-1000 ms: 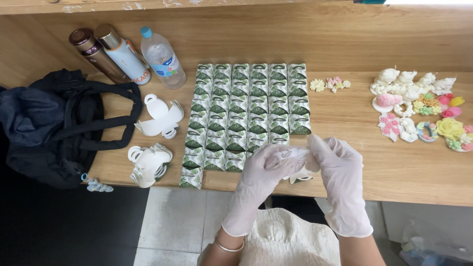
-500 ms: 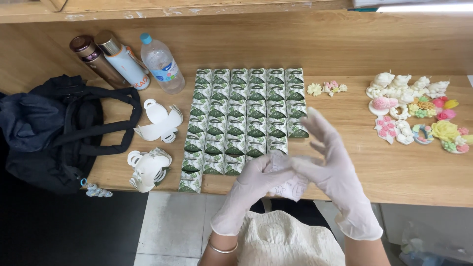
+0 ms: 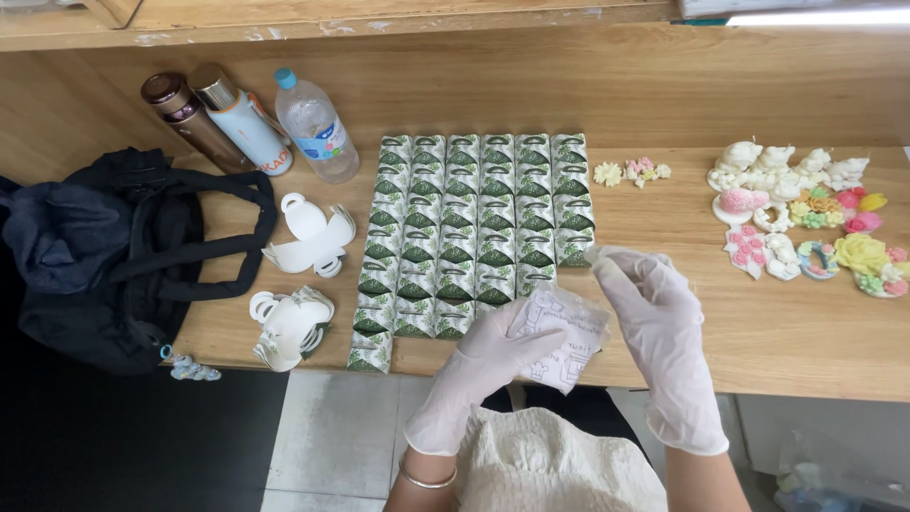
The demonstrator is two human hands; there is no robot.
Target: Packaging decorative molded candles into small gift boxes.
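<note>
Leftmost, a dark bag (image 3: 104, 251) slumped over the counter (image 3: 806, 332) edge, with three bottles (image 3: 251, 118) lying behind it and white flat-folded box blanks (image 3: 308, 232) just to its right. Next came a tight block of small green-and-white boxes (image 3: 474, 232), set in rows across the middle of the counter. At the block's near right corner, over the counter's front edge, the left hand (image 3: 488, 356) was closed under a small clear printed packet (image 3: 561, 334), fingers beneath and thumb on top. The packet's long axis ran from near-left up to far-right, and its far tip ended in the pinch of the right hand (image 3: 654, 318), whose thumb and forefinger were shut on that corner. Both hands touched the packet, the left one carrying most of it. Farther right, well apart, lay small pastel flower and animal figures (image 3: 806, 218).
</note>
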